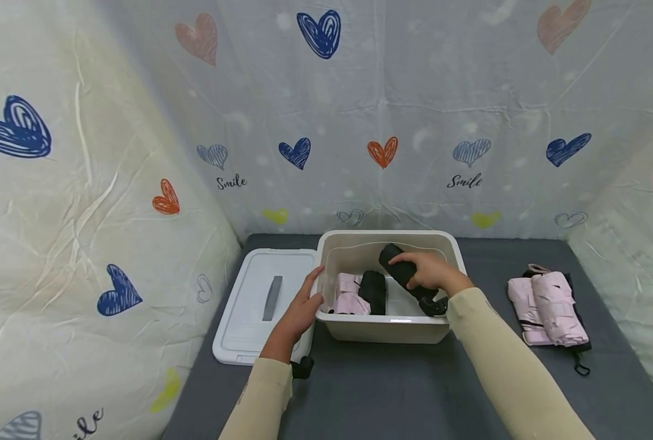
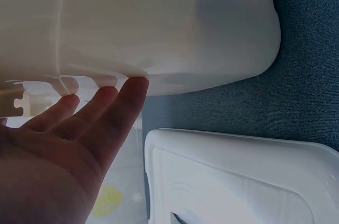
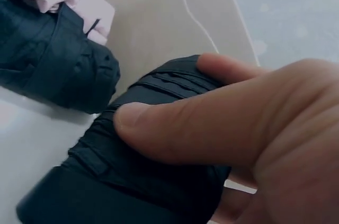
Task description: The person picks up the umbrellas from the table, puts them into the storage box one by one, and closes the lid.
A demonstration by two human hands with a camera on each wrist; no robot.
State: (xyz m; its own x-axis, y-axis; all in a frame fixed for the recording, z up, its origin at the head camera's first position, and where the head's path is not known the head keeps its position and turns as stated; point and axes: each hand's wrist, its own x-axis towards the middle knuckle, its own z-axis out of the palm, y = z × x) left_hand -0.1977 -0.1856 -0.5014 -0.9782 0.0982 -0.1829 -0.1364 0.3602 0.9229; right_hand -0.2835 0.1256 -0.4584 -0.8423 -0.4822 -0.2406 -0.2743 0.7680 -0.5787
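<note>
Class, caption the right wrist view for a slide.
Right hand grips a rolled black bundle, another dark bundle nearby.

"Smile" (image 1: 232, 182) stands twice on the rear curtain (image 1: 326, 91); a partial "ile" (image 1: 90, 423) marks the left curtain (image 1: 40, 232).

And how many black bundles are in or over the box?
2: one black bundle in the right hand, another black bundle beside pink fabric. Others may be hidden.

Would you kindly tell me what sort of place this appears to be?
Probably a small curtained-off work booth: pale heart-printed sheets line three sides of a flat dark-grey surface holding an open beige plastic box.
</note>
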